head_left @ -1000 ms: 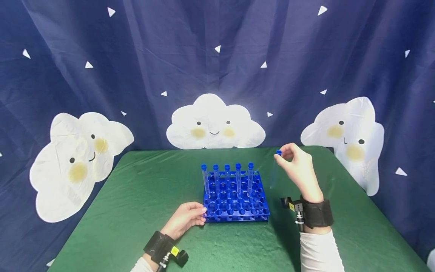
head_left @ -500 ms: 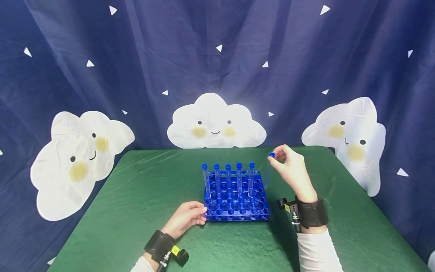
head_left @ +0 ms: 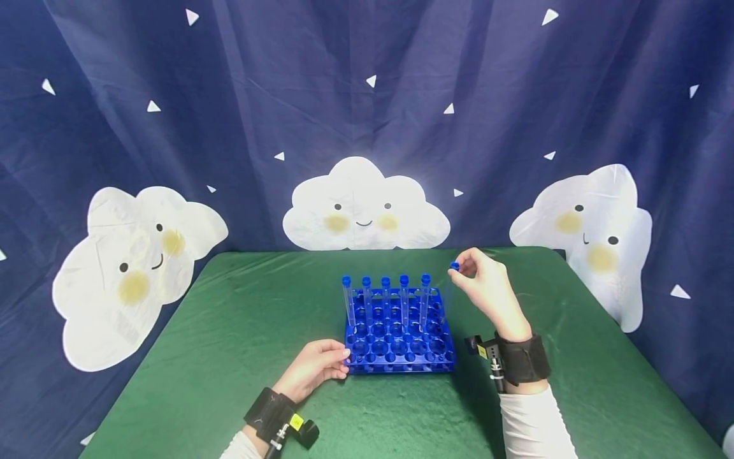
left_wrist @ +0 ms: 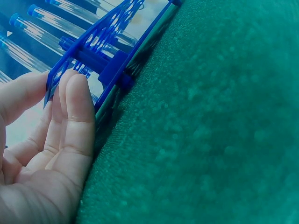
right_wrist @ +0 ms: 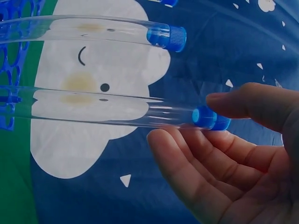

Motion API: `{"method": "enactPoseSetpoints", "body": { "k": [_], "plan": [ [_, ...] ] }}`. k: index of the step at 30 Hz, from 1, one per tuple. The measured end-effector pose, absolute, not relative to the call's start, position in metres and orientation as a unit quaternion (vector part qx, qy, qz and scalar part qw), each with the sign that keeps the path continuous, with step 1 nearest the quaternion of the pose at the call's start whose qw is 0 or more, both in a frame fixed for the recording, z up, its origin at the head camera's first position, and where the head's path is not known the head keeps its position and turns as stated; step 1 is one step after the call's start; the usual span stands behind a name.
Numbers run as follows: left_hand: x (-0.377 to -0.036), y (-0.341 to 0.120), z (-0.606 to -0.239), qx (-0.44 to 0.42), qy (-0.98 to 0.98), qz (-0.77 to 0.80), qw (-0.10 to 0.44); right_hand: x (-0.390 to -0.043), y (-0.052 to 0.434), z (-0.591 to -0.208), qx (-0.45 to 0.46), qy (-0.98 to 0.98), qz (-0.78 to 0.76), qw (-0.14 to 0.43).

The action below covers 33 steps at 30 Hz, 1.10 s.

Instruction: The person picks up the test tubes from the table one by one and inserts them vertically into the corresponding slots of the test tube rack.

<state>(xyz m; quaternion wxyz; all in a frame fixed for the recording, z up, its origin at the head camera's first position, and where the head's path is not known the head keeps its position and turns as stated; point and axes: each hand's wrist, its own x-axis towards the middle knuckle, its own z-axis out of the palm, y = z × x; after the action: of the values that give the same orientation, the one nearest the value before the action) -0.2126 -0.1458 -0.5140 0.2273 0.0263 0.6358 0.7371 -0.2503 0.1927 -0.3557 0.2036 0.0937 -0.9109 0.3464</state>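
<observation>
A blue test tube rack point(head_left: 388, 358) with rows of round holes stands on the table in the head view. My left hand point(head_left: 312, 370) pinches its near left corner, and the left wrist view shows thumb and fingers point(left_wrist: 77, 107) on the upper plate's edge. Several clear test tubes point(head_left: 404, 303) with blue caps stand in a row across the rack. By its blue cap, my right hand point(head_left: 492, 290) holds another clear test tube point(right_wrist: 126, 109), just right of the row. In the right wrist view its lower end overlaps the rack's edge.
A green cloth point(head_left: 229, 331) covers the table. Behind it hangs a dark blue curtain point(head_left: 321, 115) with white clouds and small triangles. Each wrist wears a black strap with a small camera.
My right hand has moved left and slightly down with the test tube, closer to the row in the rack. The left hand keeps its place at the rack's corner.
</observation>
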Motion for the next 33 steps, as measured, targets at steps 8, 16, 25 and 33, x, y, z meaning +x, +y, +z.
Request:
{"method": "enactPoseSetpoints", "body": {
  "k": [8, 16, 25, 33],
  "plan": [
    [-0.2122, -0.1452, -0.5134, 0.025, 0.637, 0.737, 0.225, -0.2517, 0.1933, -0.3577, 0.108, -0.921, 0.335, 0.17],
    [-0.2125, -0.1457, -0.5141, 0.025, 0.638, 0.736, 0.225, -0.2521, 0.1927, -0.3592, 0.121, -0.926, 0.327, 0.144],
    [-0.2121, -0.1451, -0.5135, 0.025, 0.638, 0.736, 0.225, -0.2525, 0.1919, -0.3578, 0.135, -0.93, 0.315, 0.131],
    [-0.2127, -0.1454, -0.5138, 0.021, 0.639, 0.736, 0.224, -0.2518, 0.1924, -0.3575, 0.141, -0.933, 0.309, 0.117]
  ]
}}
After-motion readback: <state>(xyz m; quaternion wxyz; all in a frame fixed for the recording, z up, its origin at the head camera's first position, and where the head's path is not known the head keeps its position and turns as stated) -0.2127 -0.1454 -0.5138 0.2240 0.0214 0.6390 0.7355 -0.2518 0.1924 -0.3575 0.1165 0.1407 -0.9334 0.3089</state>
